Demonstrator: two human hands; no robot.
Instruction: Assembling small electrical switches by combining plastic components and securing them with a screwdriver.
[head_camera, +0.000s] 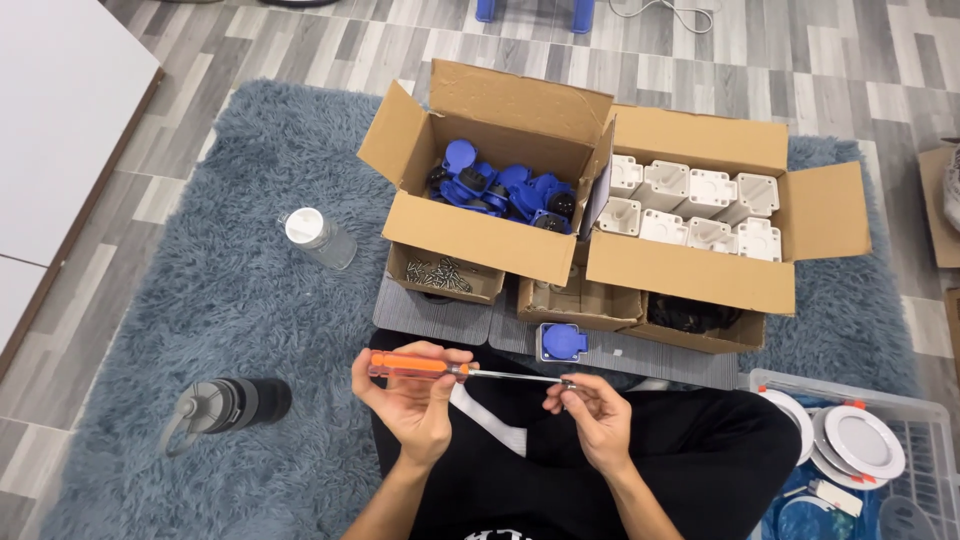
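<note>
My left hand (410, 395) grips the orange handle of a screwdriver (425, 366), which lies level and points right. At the metal tip, the fingers of my right hand (595, 415) pinch a small screw (566, 384). Both hands hover over my lap in black trousers. A blue socket with a hinged lid (562, 342) sits on a grey mat (430, 318) just beyond the hands. Behind it stands a small open box of screws (440, 274).
A large carton of blue sockets (500, 190) and a carton of white housings (690, 205) stand open on the shaggy blue rug (240, 310). A clear jar (320, 238) and a dark bottle (230, 405) lie at left. A clear crate of round white lamps (850, 440) sits at right.
</note>
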